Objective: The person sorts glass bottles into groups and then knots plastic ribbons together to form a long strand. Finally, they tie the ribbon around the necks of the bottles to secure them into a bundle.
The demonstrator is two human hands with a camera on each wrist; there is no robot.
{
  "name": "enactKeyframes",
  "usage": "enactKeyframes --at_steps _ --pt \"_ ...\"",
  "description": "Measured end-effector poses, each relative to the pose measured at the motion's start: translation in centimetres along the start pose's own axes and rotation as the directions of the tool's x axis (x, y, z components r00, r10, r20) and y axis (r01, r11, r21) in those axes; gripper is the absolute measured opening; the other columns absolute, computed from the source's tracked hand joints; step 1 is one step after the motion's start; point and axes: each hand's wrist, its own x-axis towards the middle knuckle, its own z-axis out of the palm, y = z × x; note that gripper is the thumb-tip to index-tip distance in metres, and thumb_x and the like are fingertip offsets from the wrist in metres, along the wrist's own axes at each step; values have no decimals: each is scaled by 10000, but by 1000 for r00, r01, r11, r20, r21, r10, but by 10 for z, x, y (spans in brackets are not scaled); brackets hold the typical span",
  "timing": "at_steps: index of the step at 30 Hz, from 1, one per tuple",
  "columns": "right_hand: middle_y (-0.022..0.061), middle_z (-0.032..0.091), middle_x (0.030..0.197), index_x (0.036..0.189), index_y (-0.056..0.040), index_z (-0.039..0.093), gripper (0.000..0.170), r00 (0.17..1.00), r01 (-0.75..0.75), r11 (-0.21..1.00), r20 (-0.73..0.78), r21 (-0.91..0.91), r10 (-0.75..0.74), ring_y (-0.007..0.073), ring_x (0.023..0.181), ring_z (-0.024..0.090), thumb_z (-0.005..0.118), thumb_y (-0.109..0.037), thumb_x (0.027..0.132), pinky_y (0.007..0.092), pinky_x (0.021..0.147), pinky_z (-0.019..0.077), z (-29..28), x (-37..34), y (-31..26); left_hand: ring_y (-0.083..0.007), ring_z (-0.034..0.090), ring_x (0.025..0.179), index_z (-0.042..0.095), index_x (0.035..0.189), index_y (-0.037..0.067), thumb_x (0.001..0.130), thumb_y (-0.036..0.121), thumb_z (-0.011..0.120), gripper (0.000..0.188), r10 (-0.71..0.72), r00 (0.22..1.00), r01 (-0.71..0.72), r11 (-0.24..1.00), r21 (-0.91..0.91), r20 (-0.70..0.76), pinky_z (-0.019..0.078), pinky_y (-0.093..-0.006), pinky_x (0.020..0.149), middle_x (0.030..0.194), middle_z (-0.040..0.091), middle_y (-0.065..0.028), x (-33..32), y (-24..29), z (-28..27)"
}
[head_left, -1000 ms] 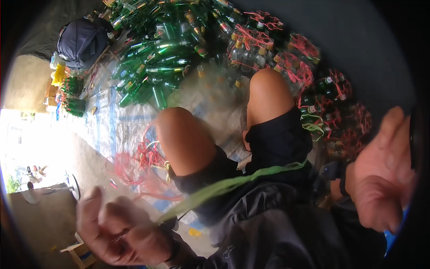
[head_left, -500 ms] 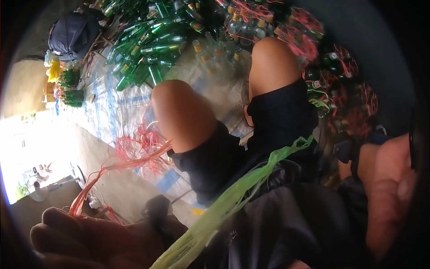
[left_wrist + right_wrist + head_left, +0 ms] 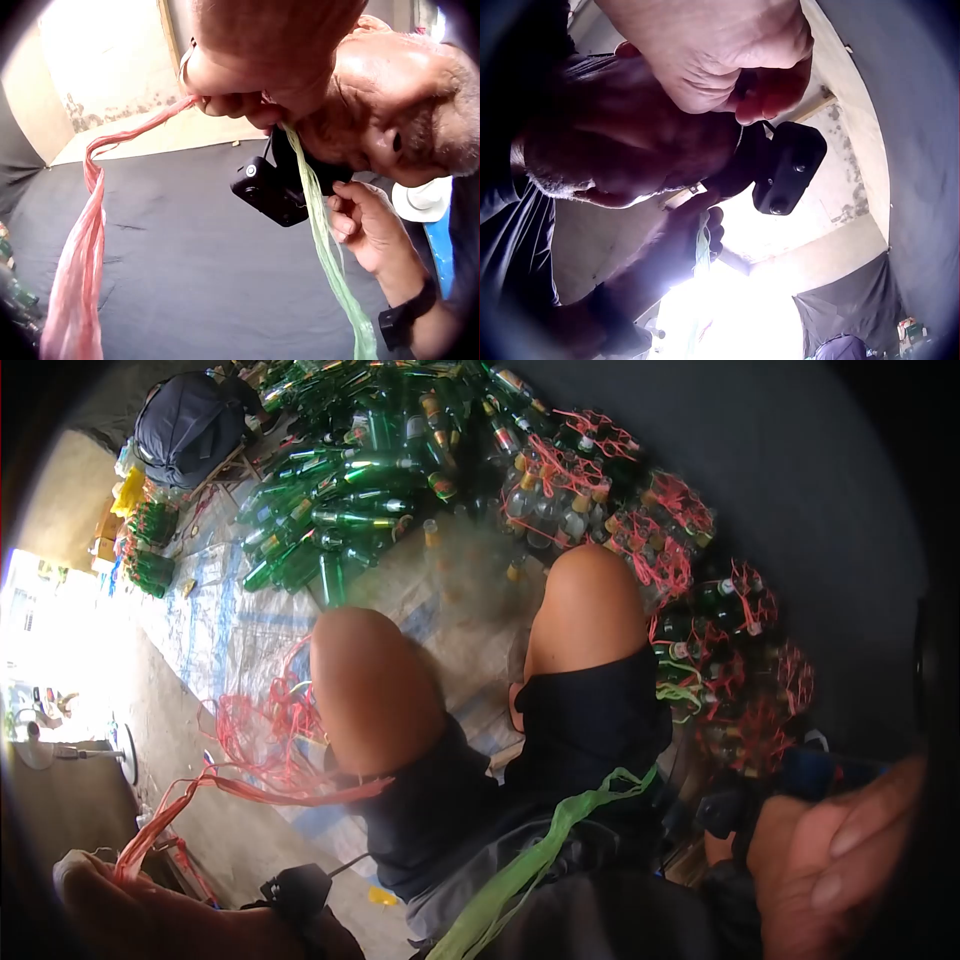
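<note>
My left hand (image 3: 130, 910) is raised at the lower left of the head view. It grips a strand of pink plastic twine (image 3: 94, 202) and a strand of green plastic twine (image 3: 322, 225), both hanging down in the left wrist view. The green strand crosses my lap. My right hand (image 3: 840, 860) is up at the right edge, beside my head. In the right wrist view its fingers (image 3: 761, 97) are curled close to the black head camera (image 3: 791, 169); I cannot tell whether they hold anything.
Loose green bottles (image 3: 340, 510) lie heaped on a white and blue sheet (image 3: 215, 620). Bundles of bottles tied with pink twine (image 3: 660, 550) stand along the right. A tangle of pink twine (image 3: 265, 730) lies beside my left knee. A fan (image 3: 125, 750) and dark bag (image 3: 190, 430) are at left.
My left hand has swung out to the lower left, and pink twine now shows at its fingers. The right hand stays at the right edge with its fingers more bent. The head view has shifted.
</note>
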Motion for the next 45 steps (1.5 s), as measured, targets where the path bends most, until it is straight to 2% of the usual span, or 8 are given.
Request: enactKeyframes --at_steps 20,23,26,28,34,36,40,45 --pt "112 644 1137 1339 37 552 741 993 79 996 89 39 -83 215 1001 608 660 -576 938 342 822 476 0 23 29 -88 354 489 524 898 -7 1039 138 569 208 -184 945 190 982 4 271 333 -267 432 631 374 -6 19 33 -35" --pt "119 648 1139 1338 42 551 743 988 132 989 72 69 -137 218 1008 615 663 -573 937 344 831 483 5 46 31 -116 429 543 549 999 -21 1029 194 571 218 -45 977 17 991 -131 -210 375 -280 475 722 477 -58 -11 -11 -3" --pt "125 651 1140 1336 47 550 744 977 212 967 0 139 -214 222 1014 623 666 -570 936 345 839 489 36 100 41 -144 505 597 574 1100 -35 1019 249 572 296 -68 754 -271 874 -404 -653 417 -293 518 813 580 -110 -28 -53 37" --pt "130 653 1141 1334 50 550 746 973 225 948 -107 225 -205 224 1018 628 668 -568 935 346 845 494 81 145 43 -163 556 634 591 1168 -45 1012 286 573 366 -161 698 -412 707 -575 -698 445 -302 547 874 649 -145 -33 -64 55" --pt "106 684 886 1322 55 551 507 946 88 638 -265 765 187 195 916 655 720 -257 960 319 771 527 191 166 7 -177 627 602 710 982 -78 868 29 670 162 -69 920 -248 658 -711 -385 476 -289 531 751 695 -126 6 -14 102" --pt "66 661 909 1206 -10 631 272 915 -339 186 278 922 292 102 842 619 695 -148 981 277 725 494 182 154 8 -172 635 591 748 936 -53 833 -33 724 107 -28 966 -166 691 -703 -256 471 -271 530 717 702 -110 13 -17 113" --pt "-14 603 750 1059 -32 696 122 852 -427 175 330 887 406 33 695 536 636 -131 1019 235 624 437 182 135 23 -157 637 637 752 934 -3 861 37 752 84 -46 998 -7 686 -728 -53 488 -284 594 748 701 -95 15 -34 135" --pt "-31 461 595 847 28 654 350 751 -397 222 176 891 637 31 522 401 564 -240 1054 228 483 292 174 122 51 -188 654 658 742 929 -20 873 54 745 92 79 978 99 633 -767 191 503 -303 619 745 693 -112 16 -49 145"
